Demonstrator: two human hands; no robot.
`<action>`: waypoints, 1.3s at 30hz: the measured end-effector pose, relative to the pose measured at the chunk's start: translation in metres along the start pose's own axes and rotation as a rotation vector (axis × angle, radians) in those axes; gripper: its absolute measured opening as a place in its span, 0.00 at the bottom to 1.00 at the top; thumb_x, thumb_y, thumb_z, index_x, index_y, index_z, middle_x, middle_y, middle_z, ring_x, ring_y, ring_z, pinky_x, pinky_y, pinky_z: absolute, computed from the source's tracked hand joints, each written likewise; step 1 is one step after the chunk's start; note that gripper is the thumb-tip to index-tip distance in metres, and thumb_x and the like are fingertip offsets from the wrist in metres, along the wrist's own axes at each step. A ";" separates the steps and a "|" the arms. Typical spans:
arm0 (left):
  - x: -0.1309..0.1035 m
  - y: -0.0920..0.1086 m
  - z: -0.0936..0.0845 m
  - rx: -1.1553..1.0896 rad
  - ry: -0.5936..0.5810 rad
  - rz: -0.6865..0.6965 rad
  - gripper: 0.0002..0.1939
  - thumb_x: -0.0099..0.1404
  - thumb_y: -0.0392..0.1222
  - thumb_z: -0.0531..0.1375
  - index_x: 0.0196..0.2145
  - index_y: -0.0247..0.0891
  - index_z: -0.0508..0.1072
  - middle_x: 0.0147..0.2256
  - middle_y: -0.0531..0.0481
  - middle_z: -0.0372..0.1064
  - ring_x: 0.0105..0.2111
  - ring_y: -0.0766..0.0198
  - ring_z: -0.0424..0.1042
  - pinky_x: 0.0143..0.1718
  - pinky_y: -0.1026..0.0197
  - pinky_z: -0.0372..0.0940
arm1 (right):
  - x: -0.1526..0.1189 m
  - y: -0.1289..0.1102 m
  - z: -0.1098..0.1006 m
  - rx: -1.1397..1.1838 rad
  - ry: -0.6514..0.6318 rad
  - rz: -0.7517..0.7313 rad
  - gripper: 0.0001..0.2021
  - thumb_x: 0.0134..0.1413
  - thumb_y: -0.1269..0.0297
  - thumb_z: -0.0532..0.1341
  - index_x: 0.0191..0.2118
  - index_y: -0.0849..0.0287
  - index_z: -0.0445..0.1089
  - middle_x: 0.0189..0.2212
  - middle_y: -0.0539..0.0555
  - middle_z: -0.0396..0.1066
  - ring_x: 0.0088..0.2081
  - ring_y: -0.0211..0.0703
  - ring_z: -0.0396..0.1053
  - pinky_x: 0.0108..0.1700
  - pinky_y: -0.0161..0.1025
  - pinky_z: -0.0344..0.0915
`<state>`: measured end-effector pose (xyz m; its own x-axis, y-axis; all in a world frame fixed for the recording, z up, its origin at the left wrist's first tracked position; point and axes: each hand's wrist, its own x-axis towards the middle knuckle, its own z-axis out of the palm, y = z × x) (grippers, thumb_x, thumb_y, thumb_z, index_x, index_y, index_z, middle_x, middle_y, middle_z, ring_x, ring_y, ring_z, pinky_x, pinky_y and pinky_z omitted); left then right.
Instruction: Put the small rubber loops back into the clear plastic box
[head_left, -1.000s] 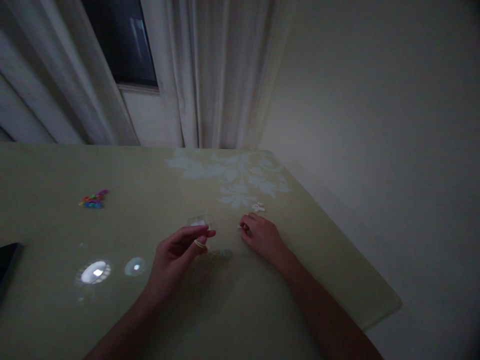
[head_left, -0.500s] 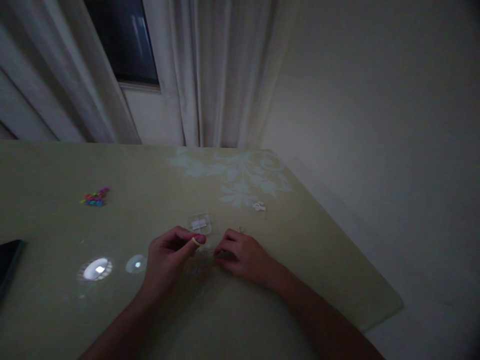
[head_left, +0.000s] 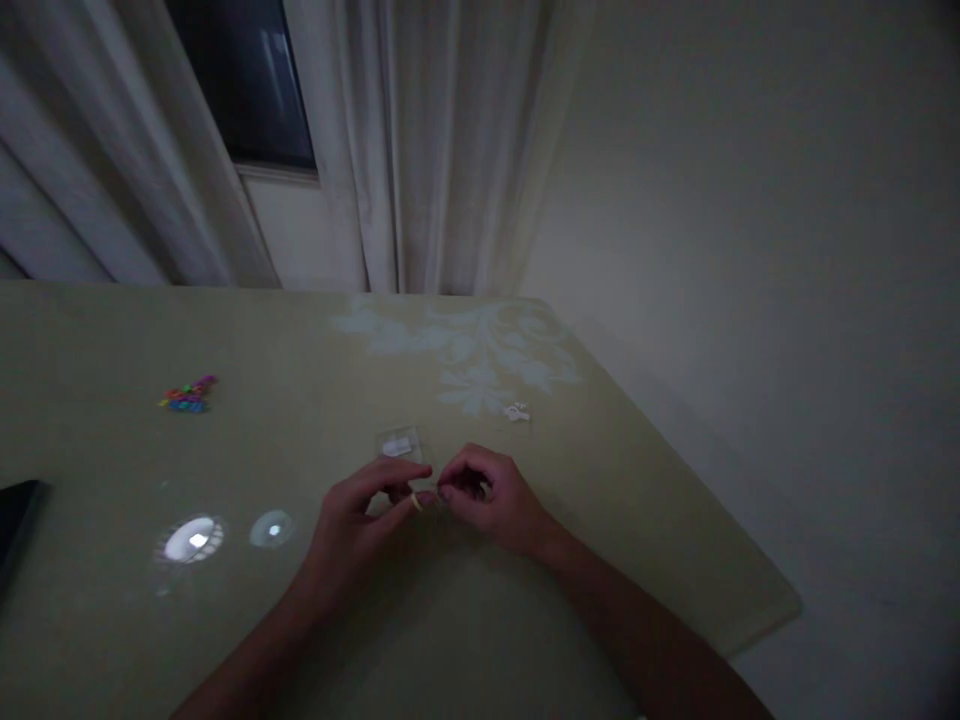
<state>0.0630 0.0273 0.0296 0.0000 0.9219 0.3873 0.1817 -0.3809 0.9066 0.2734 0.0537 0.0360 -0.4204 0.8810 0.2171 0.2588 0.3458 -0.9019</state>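
A pale band (head_left: 417,502) rings the left hand's (head_left: 349,520) thumb, which points at the right hand's (head_left: 499,498) pinched fingertips, just beside it (whether either hand grips anything, I cannot tell). The box (head_left: 398,443) lies beyond, nearer the left.

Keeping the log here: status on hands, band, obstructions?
Left hand: pale band around thumb. Right hand: fingertips close by, grip unclear. Clear box just beyond left hand.
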 end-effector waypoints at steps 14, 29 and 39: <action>-0.008 0.004 0.002 -0.072 -0.054 -0.179 0.07 0.65 0.48 0.70 0.37 0.43 0.86 0.37 0.46 0.86 0.37 0.54 0.84 0.39 0.58 0.76 | -0.004 -0.001 0.008 0.129 0.034 0.013 0.07 0.58 0.60 0.67 0.35 0.59 0.75 0.27 0.48 0.67 0.28 0.35 0.61 0.30 0.34 0.59; -0.002 0.002 -0.001 -0.001 0.168 -0.145 0.09 0.59 0.44 0.71 0.27 0.40 0.77 0.26 0.50 0.79 0.26 0.60 0.78 0.29 0.63 0.71 | -0.005 0.026 0.024 -0.573 -0.159 -0.189 0.08 0.69 0.66 0.65 0.50 0.58 0.79 0.44 0.57 0.75 0.47 0.46 0.71 0.52 0.41 0.67; -0.001 -0.005 0.000 0.052 0.064 -0.156 0.09 0.63 0.49 0.68 0.36 0.42 0.83 0.35 0.46 0.84 0.36 0.54 0.82 0.40 0.56 0.76 | -0.003 0.015 0.022 -0.795 -0.206 -0.135 0.05 0.68 0.65 0.65 0.43 0.61 0.76 0.45 0.58 0.74 0.48 0.50 0.69 0.54 0.45 0.65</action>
<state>0.0616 0.0279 0.0245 -0.0941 0.9627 0.2536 0.2250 -0.2275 0.9474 0.2595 0.0489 0.0134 -0.6227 0.7654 0.1623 0.6993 0.6375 -0.3233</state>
